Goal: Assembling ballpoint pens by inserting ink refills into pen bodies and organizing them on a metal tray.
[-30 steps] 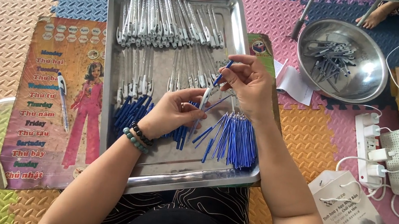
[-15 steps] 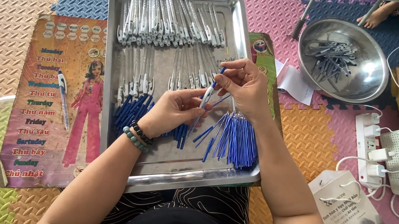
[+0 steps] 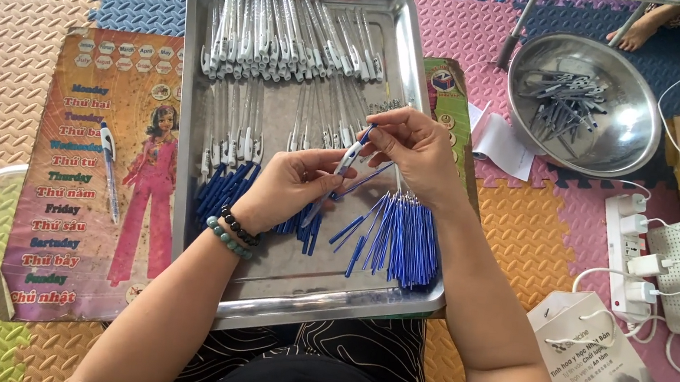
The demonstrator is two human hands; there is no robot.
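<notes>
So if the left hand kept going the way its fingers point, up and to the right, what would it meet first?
Most likely the right hand, just beyond the pen barrel both hands hold; the left hand points straight at it, though depth is unclear.

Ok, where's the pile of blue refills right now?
In the head view the blue refills lie bunched in the metal tray, at its near right corner, just below the right hand and right of the left hand.
</notes>
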